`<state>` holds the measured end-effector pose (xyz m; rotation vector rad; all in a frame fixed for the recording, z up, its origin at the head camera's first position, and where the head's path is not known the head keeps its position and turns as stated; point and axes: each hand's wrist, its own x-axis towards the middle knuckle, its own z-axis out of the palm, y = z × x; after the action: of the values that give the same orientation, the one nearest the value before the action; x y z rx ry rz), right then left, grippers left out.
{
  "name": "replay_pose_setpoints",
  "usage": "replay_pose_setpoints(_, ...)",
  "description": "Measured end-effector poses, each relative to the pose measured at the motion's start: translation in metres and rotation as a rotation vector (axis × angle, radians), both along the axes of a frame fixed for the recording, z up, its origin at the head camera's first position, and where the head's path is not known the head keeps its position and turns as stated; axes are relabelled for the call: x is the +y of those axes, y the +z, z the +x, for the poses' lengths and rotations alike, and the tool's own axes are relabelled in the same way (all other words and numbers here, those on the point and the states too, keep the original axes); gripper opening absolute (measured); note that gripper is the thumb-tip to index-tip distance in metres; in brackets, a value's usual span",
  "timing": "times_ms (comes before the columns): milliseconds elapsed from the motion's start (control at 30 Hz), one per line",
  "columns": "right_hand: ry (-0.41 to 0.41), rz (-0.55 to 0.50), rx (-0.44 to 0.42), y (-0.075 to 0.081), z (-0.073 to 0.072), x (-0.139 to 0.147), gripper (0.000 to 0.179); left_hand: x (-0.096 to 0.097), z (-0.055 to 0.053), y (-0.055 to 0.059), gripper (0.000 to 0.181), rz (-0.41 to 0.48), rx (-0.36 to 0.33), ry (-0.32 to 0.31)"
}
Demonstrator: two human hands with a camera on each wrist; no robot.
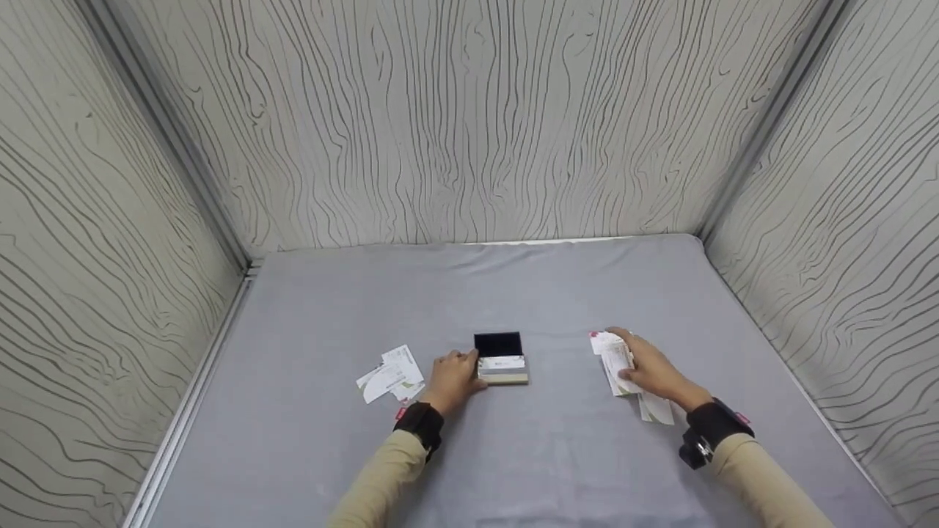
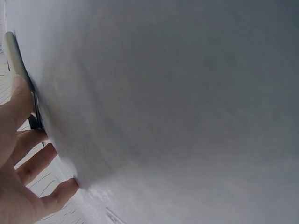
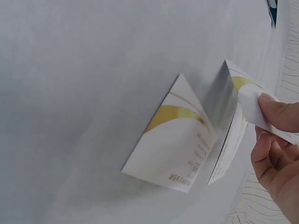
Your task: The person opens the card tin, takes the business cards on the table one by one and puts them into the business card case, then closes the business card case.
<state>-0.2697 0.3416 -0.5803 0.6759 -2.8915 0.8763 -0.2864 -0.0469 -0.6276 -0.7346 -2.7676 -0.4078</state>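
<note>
A business card case (image 1: 503, 372) lies on the grey cloth with its lid raised, its dark inside (image 1: 499, 344) facing up and white cards showing in it. My left hand (image 1: 453, 380) holds the case by its left side; in the left wrist view the thumb is on the case's pale edge (image 2: 17, 58). Over to the right, my right hand (image 1: 654, 372) pinches a white business card (image 3: 250, 100) between thumb and fingers. Beneath and beside it are other cards, one with a gold curve (image 3: 175, 135) lying on the cloth. Whether more than one card is pinched, I cannot tell.
Several white cards (image 1: 392, 375) lie in a loose, overlapping pile left of my left hand. The grey cloth (image 1: 469, 293) covers the table. Panels with a wood-grain pattern (image 1: 469, 125) stand at the back and both sides.
</note>
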Motion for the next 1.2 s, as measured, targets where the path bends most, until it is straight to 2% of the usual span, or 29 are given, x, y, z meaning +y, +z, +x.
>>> replay_pose_setpoints(100, 0.022, -0.023, -0.018, 0.004, -0.005, -0.004, 0.07, 0.0, -0.001, 0.0, 0.056, 0.008, -0.025, 0.008)
replay_pose_setpoints(267, 0.061, -0.021, -0.006, 0.007, -0.014, -0.018, 0.027, 0.0, -0.002, -0.003, 0.058, 0.016, -0.048, 0.012)
replay_pose_setpoints(367, 0.081, -0.014, 0.033, 0.007, -0.018, -0.029, 0.015, 0.0, -0.002, -0.004, 0.059, 0.012, -0.056, 0.012)
replay_pose_setpoints(467, 0.084, -0.016, 0.061, 0.007, -0.02, -0.04, 0.015, 0.001, -0.002, -0.004, 0.059, 0.018, -0.056, 0.01)
replay_pose_setpoints(700, 0.083, -0.019, 0.024, 0.007, -0.025, -0.065, 0.02, 0.0, -0.001, -0.002, 0.057, 0.04, -0.033, 0.005)
replay_pose_setpoints(833, 0.106, -0.021, 0.027, 0.006, -0.029, -0.078, 0.021, 0.0, -0.001, -0.001, 0.058, 0.052, -0.06, 0.007)
replay_pose_setpoints(1033, 0.154, -0.046, 0.075, 0.004, -0.032, -0.097, 0.024, 0.0, -0.001, -0.001, 0.059, 0.05, -0.07, 0.014)
replay_pose_setpoints(1200, 0.135, -0.066, 0.118, 0.004, -0.035, -0.115, 0.025, 0.0, -0.002, -0.004, 0.058, 0.046, -0.052, 0.019)
